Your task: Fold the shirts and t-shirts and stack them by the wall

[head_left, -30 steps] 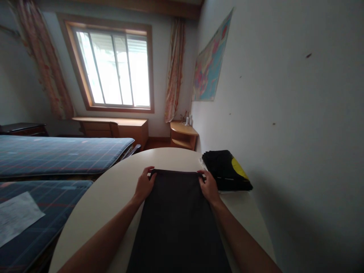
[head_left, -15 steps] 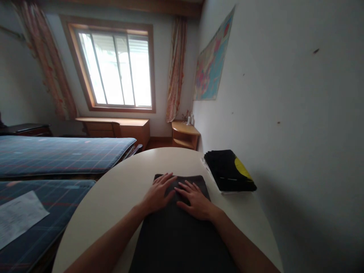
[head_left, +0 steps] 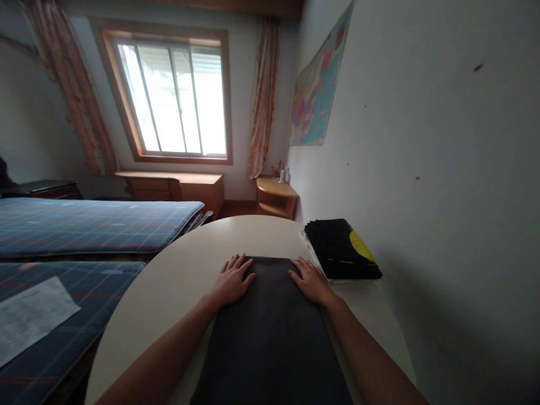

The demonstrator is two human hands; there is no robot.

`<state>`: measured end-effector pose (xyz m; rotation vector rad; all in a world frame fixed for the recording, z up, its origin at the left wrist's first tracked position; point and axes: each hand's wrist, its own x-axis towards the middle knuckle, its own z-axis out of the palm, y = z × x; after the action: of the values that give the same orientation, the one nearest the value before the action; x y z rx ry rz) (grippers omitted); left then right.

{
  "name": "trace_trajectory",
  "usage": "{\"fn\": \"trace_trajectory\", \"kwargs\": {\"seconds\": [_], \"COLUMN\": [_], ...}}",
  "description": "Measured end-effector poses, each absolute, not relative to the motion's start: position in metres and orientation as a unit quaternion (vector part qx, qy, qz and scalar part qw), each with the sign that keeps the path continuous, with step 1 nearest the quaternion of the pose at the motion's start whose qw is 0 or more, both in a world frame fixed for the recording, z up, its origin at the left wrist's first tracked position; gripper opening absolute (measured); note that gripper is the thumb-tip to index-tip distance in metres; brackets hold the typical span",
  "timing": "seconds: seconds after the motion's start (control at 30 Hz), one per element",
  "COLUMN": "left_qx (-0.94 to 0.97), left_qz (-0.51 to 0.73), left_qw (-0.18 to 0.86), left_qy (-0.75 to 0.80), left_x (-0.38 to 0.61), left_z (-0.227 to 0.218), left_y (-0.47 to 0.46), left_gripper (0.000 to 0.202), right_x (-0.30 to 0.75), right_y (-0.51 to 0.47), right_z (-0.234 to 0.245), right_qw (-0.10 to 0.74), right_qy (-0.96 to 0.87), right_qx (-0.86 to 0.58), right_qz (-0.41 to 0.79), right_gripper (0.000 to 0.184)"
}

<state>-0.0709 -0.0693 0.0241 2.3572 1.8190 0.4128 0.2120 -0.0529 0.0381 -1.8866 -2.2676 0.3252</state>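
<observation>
A dark grey piece of cloth (head_left: pixel 272 332), which looks like a folded garment, lies flat on the pale round table (head_left: pixel 169 298). My left hand (head_left: pixel 233 281) rests on its far left edge, fingers stretched out. On the far right edge lies my right hand (head_left: pixel 310 280), flat with the fingers apart. Neither hand grips the cloth. Just beyond my right hand is a stack of folded black cloth (head_left: pixel 335 247) with a yellow patch. The near end of the grey cloth runs out of view.
Close on the right stands a white wall (head_left: pixel 442 225). To the left are beds with blue plaid mattresses (head_left: pixel 105 225), one bearing a sheet of paper (head_left: pixel 37 315). A wooden desk (head_left: pixel 202 185) and a corner shelf (head_left: pixel 276 188) stand under and beside the window.
My hands have moved apart, from the middle of the cloth's far end out to its left and right edges. The cloth's far end looks smoother. The view has shifted slightly.
</observation>
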Motion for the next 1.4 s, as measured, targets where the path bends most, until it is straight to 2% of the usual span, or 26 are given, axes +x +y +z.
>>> {"fn": "trace_trajectory", "kwargs": {"seconds": [0.13, 0.3, 0.4, 0.5, 0.63, 0.87, 1.03, 1.2, 1.4], "left_qx": [0.748, 0.771, 0.811, 0.865, 0.876, 0.867, 0.886, 0.891, 0.877], "left_qz": [0.126, 0.203, 0.239, 0.199, 0.139, 0.151, 0.132, 0.101, 0.109], "left_qw": [0.065, -0.027, -0.011, 0.039, 0.068, 0.006, 0.080, 0.096, 0.068], "left_qy": [0.649, 0.603, 0.533, 0.458, 0.458, 0.474, 0.436, 0.432, 0.464], "left_x": [-0.079, -0.070, -0.063, -0.064, -0.072, -0.058, -0.056, -0.078, -0.083], "left_z": [0.025, 0.035, 0.036, 0.029, 0.020, 0.043, 0.043, 0.034, 0.049], "left_y": [-0.065, -0.076, -0.086, -0.090, -0.086, -0.111, -0.147, -0.157, -0.188], "left_gripper": [0.060, 0.047, 0.044, 0.049, 0.052, 0.051, 0.053, 0.055, 0.055], "right_x": [0.212, 0.198, 0.179, 0.161, 0.158, 0.179, 0.172, 0.172, 0.185], "right_y": [-0.050, -0.070, -0.102, -0.132, -0.147, -0.153, -0.187, -0.216, -0.226], "right_z": [0.036, 0.057, 0.072, 0.075, 0.069, 0.077, 0.091, 0.088, 0.087], "right_qw": [0.066, 0.095, 0.092, 0.050, 0.021, 0.027, 0.060, 0.038, 0.026], "right_qy": [-0.748, -0.812, -0.893, -0.925, -0.923, -0.912, -0.911, -0.911, -0.898], "right_qx": [-0.652, -0.575, -0.425, -0.328, -0.333, -0.366, -0.359, -0.332, -0.372], "right_qz": [0.102, 0.036, 0.113, 0.186, 0.194, 0.184, 0.195, 0.242, 0.235], "right_gripper": [0.060, 0.057, 0.060, 0.080, 0.077, 0.071, 0.060, 0.070, 0.071]}}
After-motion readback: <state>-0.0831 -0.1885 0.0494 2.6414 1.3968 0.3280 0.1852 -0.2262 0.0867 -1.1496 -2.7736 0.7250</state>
